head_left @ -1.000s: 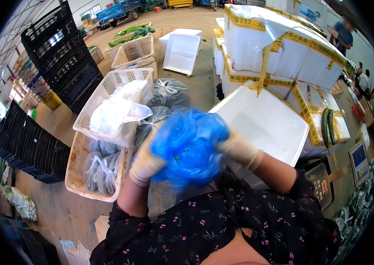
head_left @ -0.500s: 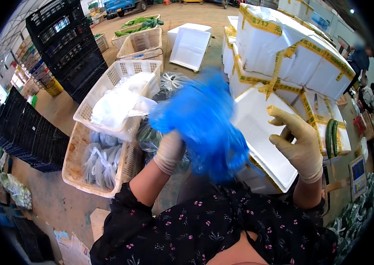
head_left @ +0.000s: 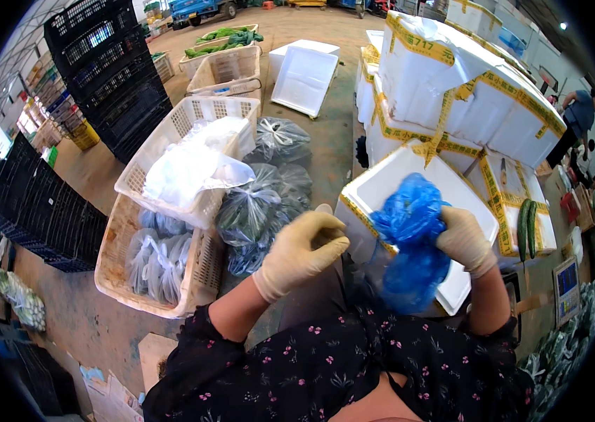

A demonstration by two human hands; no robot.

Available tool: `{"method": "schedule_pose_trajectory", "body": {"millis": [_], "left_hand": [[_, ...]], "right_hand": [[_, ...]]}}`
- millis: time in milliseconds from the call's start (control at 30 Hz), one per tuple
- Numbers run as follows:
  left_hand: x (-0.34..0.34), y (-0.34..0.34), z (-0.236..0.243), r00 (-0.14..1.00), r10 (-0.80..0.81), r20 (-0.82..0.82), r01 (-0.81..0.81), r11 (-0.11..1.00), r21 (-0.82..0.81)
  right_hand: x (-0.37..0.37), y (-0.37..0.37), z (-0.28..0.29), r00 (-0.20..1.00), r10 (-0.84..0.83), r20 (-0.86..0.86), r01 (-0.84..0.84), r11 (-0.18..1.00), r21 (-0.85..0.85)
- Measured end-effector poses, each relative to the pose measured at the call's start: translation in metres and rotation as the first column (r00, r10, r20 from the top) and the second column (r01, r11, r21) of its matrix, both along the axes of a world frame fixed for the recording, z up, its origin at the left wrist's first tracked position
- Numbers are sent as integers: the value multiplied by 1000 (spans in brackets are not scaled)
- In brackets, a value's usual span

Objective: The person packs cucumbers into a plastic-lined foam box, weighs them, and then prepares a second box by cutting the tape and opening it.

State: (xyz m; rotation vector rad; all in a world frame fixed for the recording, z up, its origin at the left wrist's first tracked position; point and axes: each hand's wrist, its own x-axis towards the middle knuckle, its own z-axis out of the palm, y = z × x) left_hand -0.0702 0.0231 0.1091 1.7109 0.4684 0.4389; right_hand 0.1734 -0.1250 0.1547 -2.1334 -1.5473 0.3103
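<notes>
Over the open white foam box (head_left: 455,204) on the right, a crumpled blue plastic bag (head_left: 413,264) hangs from my gloved right hand (head_left: 467,243). My fingers are closed round its gathered side. My left hand (head_left: 301,254), also gloved, is left of the box with nothing seen in it; its fingers are loosely curled, with a gap between them and the thumb. Just beyond it, knotted clear bags of dark green produce (head_left: 251,204) sit on the floor.
White plastic bags (head_left: 195,165) fill an upper cream crate (head_left: 146,169); a lower crate (head_left: 111,264) holds tied bags. Black crates (head_left: 104,77) stand stacked at left. Taped foam boxes (head_left: 417,77) rise at right, near two cucumbers (head_left: 526,228) and a scale (head_left: 566,288).
The blue bag has passed from my left hand to my right and moved rightward over the foam box. My left hand has let go and come lower, uncovering the bagged produce.
</notes>
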Motion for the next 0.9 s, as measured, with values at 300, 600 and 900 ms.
{"method": "schedule_pose_trajectory", "body": {"millis": [300, 600, 900], "left_hand": [[57, -33, -51, 914, -382, 134, 395, 915, -85], [92, 146, -22, 897, -331, -293, 423, 838, 346], [75, 402, 70, 499, 752, 430, -536, 658, -529]], "right_hand": [[-33, 11, 41, 916, 390, -100, -394, 819, -417], [92, -61, 9, 598, 34, -801, 300, 917, 263], [52, -80, -78, 508, -216, -834, 438, 898, 34]]}}
